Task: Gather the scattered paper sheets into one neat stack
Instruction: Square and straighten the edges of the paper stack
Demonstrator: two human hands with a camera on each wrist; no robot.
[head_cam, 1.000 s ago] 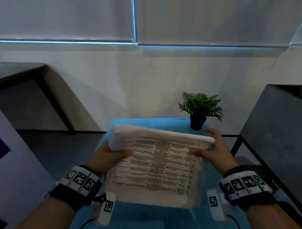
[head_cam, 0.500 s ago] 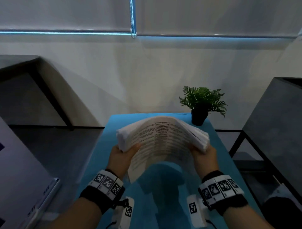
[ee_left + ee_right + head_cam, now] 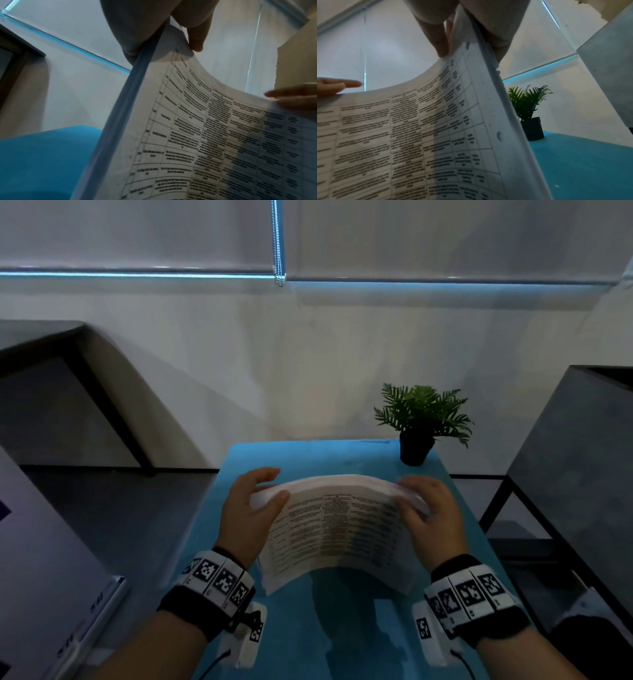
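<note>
Currently both hands pinch the paper stack (image 3: 337,529) at its side edges, left hand (image 3: 247,520), right hand (image 3: 432,520), bowing it upright over the blue counter (image 3: 455,542), probably to knock the bottom edges level

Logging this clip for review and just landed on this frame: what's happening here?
A person holds a thick stack of printed sheets upright over a blue table, bowed into an arch. The left hand grips its left edge and the right hand its right edge. The edges look fairly even; the stack is not yet laid down. A small potted plant stands at the table's far right corner.
</note>
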